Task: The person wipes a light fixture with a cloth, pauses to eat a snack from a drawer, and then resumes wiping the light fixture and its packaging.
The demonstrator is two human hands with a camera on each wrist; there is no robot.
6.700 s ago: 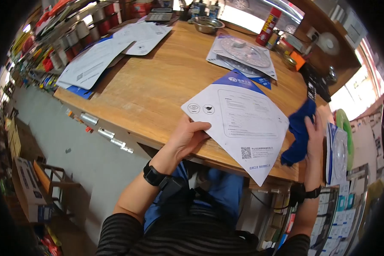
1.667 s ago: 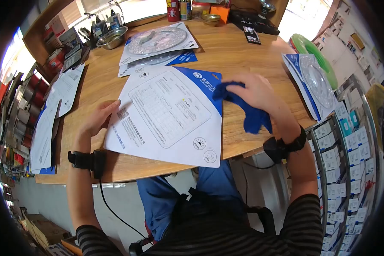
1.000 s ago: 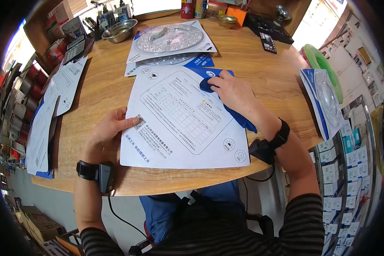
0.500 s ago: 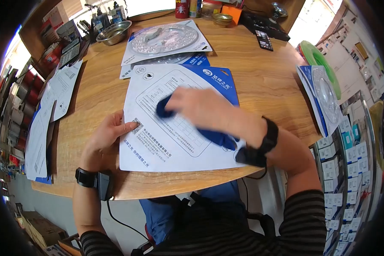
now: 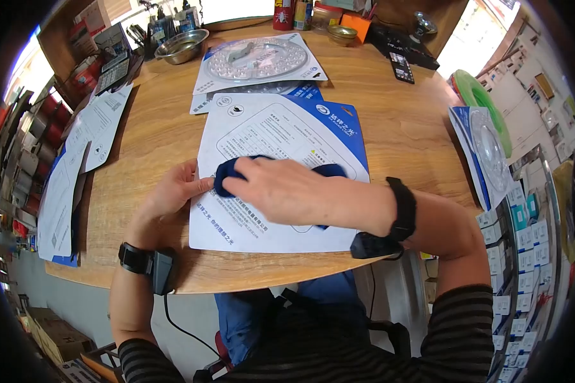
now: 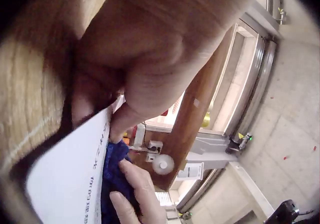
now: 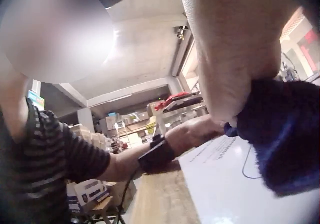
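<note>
A white printed card (image 5: 329,239) with a blue corner lies on the wooden table, its text side up. The left hand (image 5: 172,189) pinches the card's left edge, thumb on top; the left wrist view shows the thumb over the white card (image 6: 65,169). Bunched under the fingers of the right hand (image 5: 281,188) is a dark blue cloth (image 5: 227,175), pressed on the card near the left thumb. In the right wrist view the cloth (image 7: 285,134) hangs below the right hand (image 7: 235,49) over the card.
Packaged clear round panels (image 5: 255,60) lie behind the card, near a metal bowl (image 5: 180,48). More cards (image 5: 61,198) lie at the left; a phone (image 5: 401,67) lies at the back right. Another package (image 5: 482,153) sits at the right edge beside a green coil (image 5: 482,102).
From the blue corner, the right hand has moved the cloth left across the card to near the left thumb. Earlier, the card was turned differently and the cloth was off it.
</note>
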